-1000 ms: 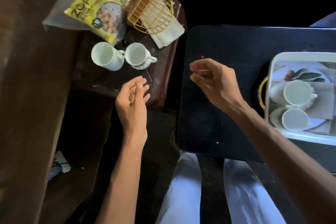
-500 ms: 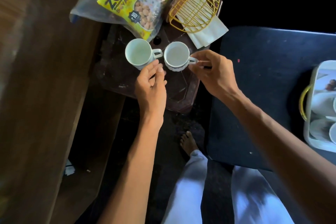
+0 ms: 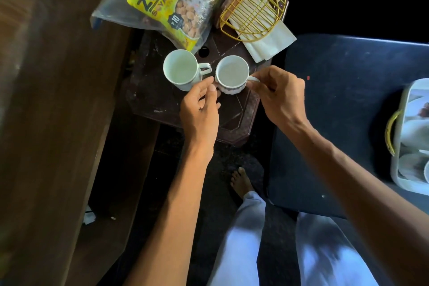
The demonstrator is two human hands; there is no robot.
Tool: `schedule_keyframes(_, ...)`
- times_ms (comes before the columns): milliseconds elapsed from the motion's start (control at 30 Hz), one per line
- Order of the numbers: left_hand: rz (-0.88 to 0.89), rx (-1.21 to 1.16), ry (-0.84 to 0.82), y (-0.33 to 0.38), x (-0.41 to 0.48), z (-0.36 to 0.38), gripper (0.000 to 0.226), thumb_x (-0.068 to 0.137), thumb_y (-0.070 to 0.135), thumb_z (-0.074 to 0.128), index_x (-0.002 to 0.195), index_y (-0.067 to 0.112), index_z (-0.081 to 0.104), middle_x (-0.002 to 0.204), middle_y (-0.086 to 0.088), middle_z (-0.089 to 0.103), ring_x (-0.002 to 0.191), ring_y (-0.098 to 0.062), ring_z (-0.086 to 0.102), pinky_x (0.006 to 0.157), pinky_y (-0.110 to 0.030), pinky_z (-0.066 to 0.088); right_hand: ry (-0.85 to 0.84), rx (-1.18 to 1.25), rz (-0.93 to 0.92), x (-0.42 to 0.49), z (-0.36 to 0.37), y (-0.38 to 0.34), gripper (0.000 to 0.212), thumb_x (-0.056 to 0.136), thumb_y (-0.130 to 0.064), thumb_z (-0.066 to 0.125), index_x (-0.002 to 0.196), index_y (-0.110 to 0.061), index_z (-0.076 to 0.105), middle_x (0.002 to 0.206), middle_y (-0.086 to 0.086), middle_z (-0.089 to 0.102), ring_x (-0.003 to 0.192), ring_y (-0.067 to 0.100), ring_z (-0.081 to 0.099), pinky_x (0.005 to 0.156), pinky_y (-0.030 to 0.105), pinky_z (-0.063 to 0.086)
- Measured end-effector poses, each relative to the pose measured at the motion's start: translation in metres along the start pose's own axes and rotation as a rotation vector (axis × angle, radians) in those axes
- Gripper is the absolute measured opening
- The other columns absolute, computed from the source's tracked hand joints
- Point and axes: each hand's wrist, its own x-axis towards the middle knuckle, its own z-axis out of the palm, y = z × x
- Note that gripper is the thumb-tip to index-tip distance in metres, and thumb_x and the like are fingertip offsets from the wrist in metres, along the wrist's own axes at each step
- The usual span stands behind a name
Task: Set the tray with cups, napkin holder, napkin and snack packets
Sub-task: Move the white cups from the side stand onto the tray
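Two white cups stand side by side on a small dark stool (image 3: 234,121). My right hand (image 3: 278,97) pinches the handle of the right cup (image 3: 232,74). My left hand (image 3: 200,109) reaches with its fingertips to the gap below the handle of the left cup (image 3: 180,68); whether it grips the handle I cannot tell. Behind the cups lie yellow snack packets (image 3: 171,4) in a clear bag, a yellow wire napkin holder (image 3: 255,11) on its side, and white napkins (image 3: 269,42) under it. The white tray (image 3: 398,146) with cups sits at the far right edge.
A dark blue table (image 3: 348,100) carries the tray on the right. A wooden panel (image 3: 46,123) fills the left side. My legs in white trousers and a bare foot (image 3: 241,181) are below, on a dark floor.
Both hands moved from mid-air to the two cups on the stool. The right hand took hold of the right cup's handle. The view shifted left, pushing the tray to the frame edge.
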Motion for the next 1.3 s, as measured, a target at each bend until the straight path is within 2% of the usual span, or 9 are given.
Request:
schedule_keyframes(133,0.005,-0.001,0.015,-0.002,-0.003,0.003,0.031,0.105,0.014,0.051,0.134,0.008,0.062,0.130,-0.010,0.069,0.112,-0.013,0.070,0.094,-0.031,0.060,-0.001,0.015,0.023,-0.007,-0.014,0.005,0.014,0.085,-0.024,0.078,0.090,-0.012,0.074,0.081,-0.003,0.074,0.075,0.009,0.069,0.063,0.020,0.055)
schedule_keyframes(267,0.013,0.010,0.004,-0.002,-0.012,0.017,0.030,0.104,0.016,0.054,0.132,0.011,0.065,0.128,-0.006,0.071,0.113,-0.011,0.070,0.091,-0.029,0.061,-0.018,0.025,0.018,-0.022,-0.036,0.014,0.013,0.084,-0.022,0.079,0.090,-0.011,0.074,0.083,-0.005,0.075,0.077,0.008,0.071,0.067,0.020,0.057)
schedule_keyframes(400,0.023,0.019,-0.069,-0.005,-0.030,0.040,0.024,0.102,0.016,0.059,0.122,0.012,0.071,0.112,0.003,0.076,0.102,-0.001,0.072,0.087,-0.025,0.060,-0.011,0.059,0.038,-0.043,-0.066,0.029,0.012,0.084,-0.020,0.079,0.089,-0.011,0.074,0.084,-0.005,0.076,0.077,0.007,0.071,0.069,0.024,0.058)
schedule_keyframes(533,0.033,0.069,-0.125,-0.013,-0.058,0.071,0.020,0.098,0.012,0.063,0.114,0.010,0.075,0.107,-0.002,0.079,0.101,-0.011,0.075,0.089,-0.033,0.062,0.013,0.093,0.056,-0.063,-0.105,0.048,0.010,0.084,-0.021,0.078,0.089,-0.014,0.073,0.084,-0.015,0.073,0.078,0.003,0.071,0.068,0.019,0.056)
schedule_keyframes(667,0.037,0.086,-0.150,-0.020,-0.093,0.111,0.019,0.097,0.010,0.064,0.111,0.011,0.076,0.108,-0.002,0.079,0.103,-0.014,0.075,0.090,-0.040,0.062,0.042,0.102,0.101,-0.084,-0.149,0.070,0.008,0.086,-0.020,0.077,0.092,-0.016,0.074,0.085,-0.014,0.074,0.079,0.001,0.071,0.069,0.019,0.056)
schedule_keyframes(767,0.040,0.108,-0.179,-0.027,-0.122,0.144,0.017,0.096,0.012,0.065,0.107,0.015,0.077,0.106,0.001,0.079,0.103,-0.016,0.075,0.093,-0.045,0.060,0.060,0.136,0.144,-0.102,-0.188,0.087,0.009,0.088,-0.018,0.075,0.095,-0.013,0.073,0.087,-0.014,0.074,0.080,-0.006,0.070,0.070,0.009,0.050)
schedule_keyframes(867,0.045,0.111,-0.217,-0.034,-0.154,0.177,0.016,0.094,0.014,0.067,0.106,0.019,0.077,0.107,0.003,0.079,0.103,-0.015,0.075,0.094,-0.046,0.060,0.090,0.120,0.167,-0.122,-0.230,0.104,0.008,0.088,-0.015,0.074,0.096,-0.014,0.074,0.087,-0.018,0.073,0.080,-0.011,0.068,0.069,0.002,0.046)
schedule_keyframes(1167,0.025,0.156,-0.418,-0.049,-0.239,0.281,0.018,0.094,0.018,0.068,0.109,0.021,0.077,0.109,0.004,0.078,0.102,-0.011,0.074,0.092,-0.043,0.061,0.195,0.013,0.258,-0.161,-0.355,0.175,0.007,0.088,-0.015,0.074,0.094,-0.017,0.074,0.084,-0.021,0.071,0.077,-0.020,0.063,0.066,-0.002,0.041)
schedule_keyframes(1300,0.003,0.201,-0.454,-0.054,-0.256,0.311,0.018,0.096,0.018,0.066,0.108,0.020,0.078,0.105,0.009,0.079,0.103,-0.008,0.073,0.096,-0.043,0.059,0.244,-0.009,0.303,-0.175,-0.390,0.211,0.005,0.087,-0.020,0.074,0.093,-0.020,0.075,0.086,-0.019,0.073,0.076,-0.015,0.065,0.066,0.000,0.042)
